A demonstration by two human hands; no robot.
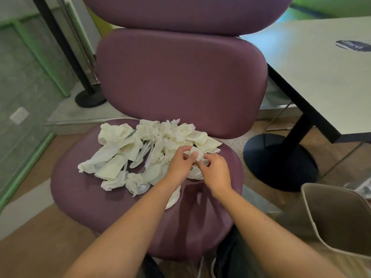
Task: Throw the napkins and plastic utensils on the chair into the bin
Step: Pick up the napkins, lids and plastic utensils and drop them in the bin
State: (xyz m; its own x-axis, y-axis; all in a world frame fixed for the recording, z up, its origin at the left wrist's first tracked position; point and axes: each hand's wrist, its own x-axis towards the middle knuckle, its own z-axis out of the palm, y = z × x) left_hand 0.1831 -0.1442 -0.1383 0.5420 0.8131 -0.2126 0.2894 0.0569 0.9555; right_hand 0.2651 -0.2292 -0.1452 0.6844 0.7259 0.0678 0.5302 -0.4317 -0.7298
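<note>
A heap of crumpled white napkins [124,149] mixed with clear plastic utensils [140,155] lies on the seat of a purple chair [84,189]. Both of my hands meet at the heap's right end. My left hand [179,161] and my right hand [215,171] together pinch one crumpled napkin [195,153] between their fingertips. A white plastic piece [173,197] shows under my left forearm. The beige bin [339,219] stands on the floor at the lower right, its mouth open.
A white table [313,73] on a black pedestal base [279,163] stands to the right of the chair. A black pole with a round foot [90,97] is at the back left, beside a glass partition with green frames. The floor is wood-toned.
</note>
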